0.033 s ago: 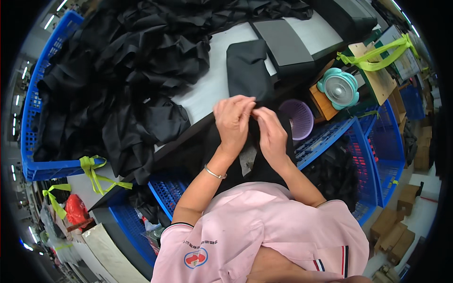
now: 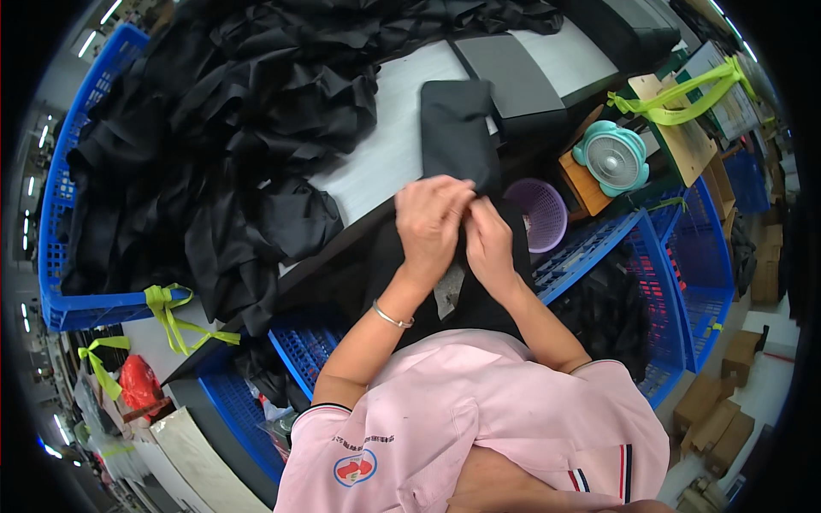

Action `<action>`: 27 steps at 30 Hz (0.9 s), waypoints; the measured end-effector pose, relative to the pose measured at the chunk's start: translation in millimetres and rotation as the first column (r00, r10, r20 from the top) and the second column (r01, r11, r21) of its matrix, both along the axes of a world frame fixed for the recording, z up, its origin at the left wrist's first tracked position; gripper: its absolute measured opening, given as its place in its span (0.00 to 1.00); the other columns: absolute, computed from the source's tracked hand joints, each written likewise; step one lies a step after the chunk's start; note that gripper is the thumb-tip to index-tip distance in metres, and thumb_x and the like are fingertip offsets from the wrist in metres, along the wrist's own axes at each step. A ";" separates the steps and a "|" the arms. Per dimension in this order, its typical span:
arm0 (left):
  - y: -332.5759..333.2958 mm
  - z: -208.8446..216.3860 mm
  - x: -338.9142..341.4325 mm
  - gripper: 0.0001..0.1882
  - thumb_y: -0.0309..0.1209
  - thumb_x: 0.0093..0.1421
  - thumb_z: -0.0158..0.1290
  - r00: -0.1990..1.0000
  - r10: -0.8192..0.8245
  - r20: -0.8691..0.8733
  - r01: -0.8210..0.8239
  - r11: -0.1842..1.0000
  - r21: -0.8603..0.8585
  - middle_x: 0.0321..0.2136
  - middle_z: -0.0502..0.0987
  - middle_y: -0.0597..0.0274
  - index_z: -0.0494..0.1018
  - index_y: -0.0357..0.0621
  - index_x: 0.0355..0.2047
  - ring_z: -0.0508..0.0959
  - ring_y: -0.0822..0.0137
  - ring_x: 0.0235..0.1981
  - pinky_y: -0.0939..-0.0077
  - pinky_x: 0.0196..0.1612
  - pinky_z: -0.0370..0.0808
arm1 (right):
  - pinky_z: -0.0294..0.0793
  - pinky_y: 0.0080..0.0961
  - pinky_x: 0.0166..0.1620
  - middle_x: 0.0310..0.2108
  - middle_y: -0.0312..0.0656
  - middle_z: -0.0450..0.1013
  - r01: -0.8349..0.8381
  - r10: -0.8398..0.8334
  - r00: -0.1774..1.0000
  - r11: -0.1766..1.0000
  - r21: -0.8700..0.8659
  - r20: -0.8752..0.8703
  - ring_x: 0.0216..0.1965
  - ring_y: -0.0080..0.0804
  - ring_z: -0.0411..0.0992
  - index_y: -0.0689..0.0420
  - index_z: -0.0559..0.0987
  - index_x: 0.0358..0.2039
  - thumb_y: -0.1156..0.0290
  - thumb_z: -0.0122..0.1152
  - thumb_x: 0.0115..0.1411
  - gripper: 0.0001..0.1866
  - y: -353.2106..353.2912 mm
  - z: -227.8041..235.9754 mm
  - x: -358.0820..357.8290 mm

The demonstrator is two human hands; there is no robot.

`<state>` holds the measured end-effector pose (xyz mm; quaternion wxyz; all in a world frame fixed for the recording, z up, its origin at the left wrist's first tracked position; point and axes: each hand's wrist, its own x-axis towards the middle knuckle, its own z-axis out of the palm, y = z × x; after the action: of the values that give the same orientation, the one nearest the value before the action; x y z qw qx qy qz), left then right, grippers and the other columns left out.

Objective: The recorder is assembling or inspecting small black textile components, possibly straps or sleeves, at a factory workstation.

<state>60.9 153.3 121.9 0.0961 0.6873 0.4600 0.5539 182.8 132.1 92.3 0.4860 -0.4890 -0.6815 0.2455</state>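
Note:
A black cloth piece (image 2: 457,128), folded into a long rectangle, lies over the front edge of the white tabletop (image 2: 410,85). My left hand (image 2: 432,222) is closed at its near end, fingers bent and slightly blurred. Close beside it, my right hand (image 2: 490,244) pinches the same end with thumb and fingers pressed together. The fingertips of both hands nearly meet; what lies exactly between them is hidden. On my left wrist is a metal bangle (image 2: 392,315).
Heaped black cloth (image 2: 214,154) fills the left of the table, against a blue plastic crate (image 2: 94,303). To the right stand a purple basket (image 2: 537,214), a turquoise fan (image 2: 614,158) and a blue crate (image 2: 641,299) holding dark cloth. A dark grey flat block (image 2: 513,77) sits behind.
The black cloth piece has shifted slightly to the right. My left hand has moved a little right, and my right hand a little left, bringing them closer together.

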 end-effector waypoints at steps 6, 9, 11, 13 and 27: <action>-36.3 11.9 25.7 0.05 0.25 0.55 0.63 0.981 -0.183 0.063 0.187 0.980 -0.067 0.29 0.77 0.61 0.78 0.41 0.30 0.76 0.58 0.30 0.67 0.32 0.73 | 0.74 0.30 0.52 0.51 0.51 0.74 -0.165 0.190 0.944 0.980 -0.112 0.271 0.50 0.42 0.75 0.60 0.76 0.54 0.73 0.51 0.68 0.15 27.6 -59.6 22.7; -42.1 23.1 18.0 0.05 0.27 0.57 0.63 0.973 -0.224 0.055 0.227 0.971 -0.080 0.27 0.78 0.59 0.78 0.39 0.29 0.77 0.60 0.27 0.70 0.30 0.73 | 0.72 0.30 0.55 0.53 0.51 0.73 -0.132 0.141 0.927 0.990 -0.050 0.348 0.52 0.40 0.73 0.61 0.74 0.55 0.73 0.51 0.69 0.16 34.7 -59.6 22.6; -47.4 22.6 13.9 0.05 0.27 0.57 0.63 0.967 -0.253 0.041 0.256 0.962 -0.097 0.26 0.78 0.59 0.78 0.39 0.29 0.77 0.60 0.27 0.70 0.29 0.73 | 0.71 0.30 0.56 0.54 0.50 0.72 -0.116 0.109 0.911 0.993 -0.007 0.397 0.54 0.39 0.72 0.61 0.73 0.57 0.72 0.51 0.69 0.17 36.0 -60.9 21.8; -51.8 26.1 10.0 0.05 0.26 0.58 0.63 0.957 -0.289 0.031 0.291 0.951 -0.108 0.25 0.78 0.59 0.78 0.39 0.29 0.77 0.61 0.26 0.71 0.29 0.73 | 0.70 0.30 0.58 0.56 0.50 0.71 -0.095 0.065 0.892 0.995 0.044 0.447 0.56 0.38 0.71 0.61 0.72 0.58 0.72 0.51 0.69 0.18 37.4 -59.5 21.3; -87.2 34.2 -27.6 0.12 0.20 0.53 0.63 0.936 -0.336 -0.104 0.332 0.942 -0.051 0.33 0.79 0.59 0.79 0.42 0.39 0.78 0.57 0.35 0.67 0.37 0.77 | 0.56 0.27 0.70 0.65 0.45 0.63 -0.321 0.327 0.944 0.941 0.105 -0.040 0.66 0.34 0.61 0.63 0.62 0.67 0.67 0.46 0.73 0.25 49.6 -45.9 5.3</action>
<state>33.3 66.1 156.2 0.1743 0.7834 0.3501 0.4830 188.1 181.6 46.4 0.4815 -0.3388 -0.7496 0.3026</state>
